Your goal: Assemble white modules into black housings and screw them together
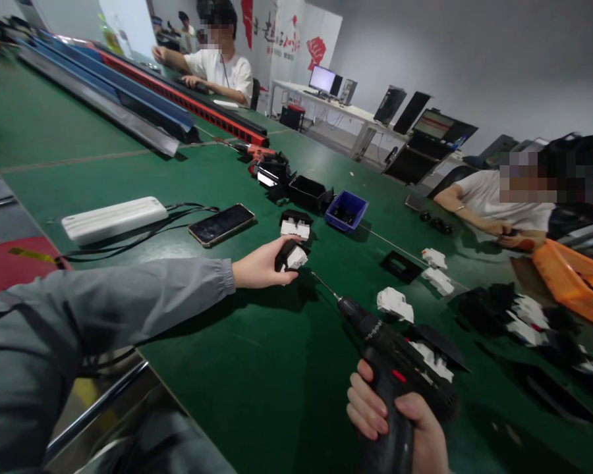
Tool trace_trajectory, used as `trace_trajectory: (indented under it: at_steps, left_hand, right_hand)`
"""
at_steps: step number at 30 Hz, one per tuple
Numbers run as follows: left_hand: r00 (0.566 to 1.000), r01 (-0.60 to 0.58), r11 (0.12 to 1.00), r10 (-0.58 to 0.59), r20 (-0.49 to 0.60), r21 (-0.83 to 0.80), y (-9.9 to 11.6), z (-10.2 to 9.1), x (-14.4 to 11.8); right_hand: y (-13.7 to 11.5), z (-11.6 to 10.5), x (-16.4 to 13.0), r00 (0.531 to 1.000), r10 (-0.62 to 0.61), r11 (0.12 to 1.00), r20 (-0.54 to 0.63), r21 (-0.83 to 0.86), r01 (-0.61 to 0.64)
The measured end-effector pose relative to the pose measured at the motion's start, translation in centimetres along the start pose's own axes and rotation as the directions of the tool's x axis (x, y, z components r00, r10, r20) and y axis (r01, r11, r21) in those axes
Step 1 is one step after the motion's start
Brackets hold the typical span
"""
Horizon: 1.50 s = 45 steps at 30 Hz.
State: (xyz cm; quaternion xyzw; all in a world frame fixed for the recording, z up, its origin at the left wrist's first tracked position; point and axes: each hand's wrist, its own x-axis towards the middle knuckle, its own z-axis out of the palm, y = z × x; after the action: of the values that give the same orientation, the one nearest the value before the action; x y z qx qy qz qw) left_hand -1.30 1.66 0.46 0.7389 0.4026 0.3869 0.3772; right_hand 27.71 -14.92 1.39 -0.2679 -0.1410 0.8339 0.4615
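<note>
My left hand is closed round a small black and white plastic part, held just over the green table. Right behind it lies a similar black and white piece. In my right hand is a black cordless drill, gripped by its handle. Its long thin bit points up and left, the tip a short way from the part and apart from it. Beyond the drill body rest a white plastic block and further white pieces, partly hidden by the drill.
A blue bin with small dark items, a black bin and a red drill stand farther back. A phone and white power strip lie left. An orange crate is right. Two people sit across the table.
</note>
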Motion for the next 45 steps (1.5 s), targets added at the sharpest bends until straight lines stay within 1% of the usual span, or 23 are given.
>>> trace_trajectory:
  at_steps: [4, 7, 10, 15, 20, 25, 30, 35, 42, 45]
  left_hand:
    - [1.000, -0.026, 0.994, 0.024, 0.014, 0.106, 0.00, 0.06, -0.05]
    - [1.000, -0.020, 0.991, 0.019, 0.008, 0.133, 0.04, 0.10, -0.03]
    - [1.000, -0.012, 0.989, 0.011, 0.005, 0.150, 0.03, 0.13, 0.00]
    - [1.000, -0.007, 0.992, 0.005, 0.014, 0.128, -0.10, 0.12, 0.06]
    - [0.999, -0.013, 0.990, 0.009, 0.031, 0.139, -0.17, 0.11, 0.08]
    - [0.999, -0.033, 0.992, 0.029, 0.036, 0.119, -0.28, 0.16, 0.03]
    - [0.995, -0.056, 0.994, 0.048, 0.087, 0.098, -0.22, 0.11, 0.02]
    - [0.993, -0.044, 0.995, 0.033, 0.112, 0.095, -0.15, -0.06, 0.01]
    - [0.989, -0.035, 0.999, 0.034, 0.141, -0.001, -0.25, -0.22, -0.07]
    - [0.984, -0.040, 0.999, 0.044, 0.174, -0.027, -0.26, -0.43, -0.07]
  right_hand:
    - [-0.14, -0.08, 0.12, 1.000, 0.026, 0.999, 0.009, 0.042, -0.027]
    - [-0.22, -0.05, 0.19, 0.996, 0.064, 0.996, 0.055, 0.053, -0.067]
    - [-0.14, 0.04, 0.02, 0.993, 0.067, 0.996, 0.097, 0.049, -0.072]
    - [0.20, 0.08, -0.27, 0.990, 0.051, 0.998, 0.129, 0.025, -0.055]
    - [0.14, 0.18, -0.38, 0.993, 0.076, 0.997, 0.090, 0.000, -0.077]
    - [0.05, 0.29, -0.28, 0.992, 0.072, 0.997, 0.103, 0.005, -0.073]
    - [0.08, 0.24, -0.20, 0.991, 0.073, 0.997, 0.108, 0.009, -0.074]
    - [0.12, 0.14, -0.16, 0.992, 0.076, 0.996, 0.103, 0.029, -0.079]
    - [-0.01, 0.15, -0.21, 0.991, 0.078, 0.997, 0.105, 0.022, -0.081]
    - [-0.07, 0.15, -0.22, 0.991, 0.083, 0.996, 0.103, 0.027, -0.086]
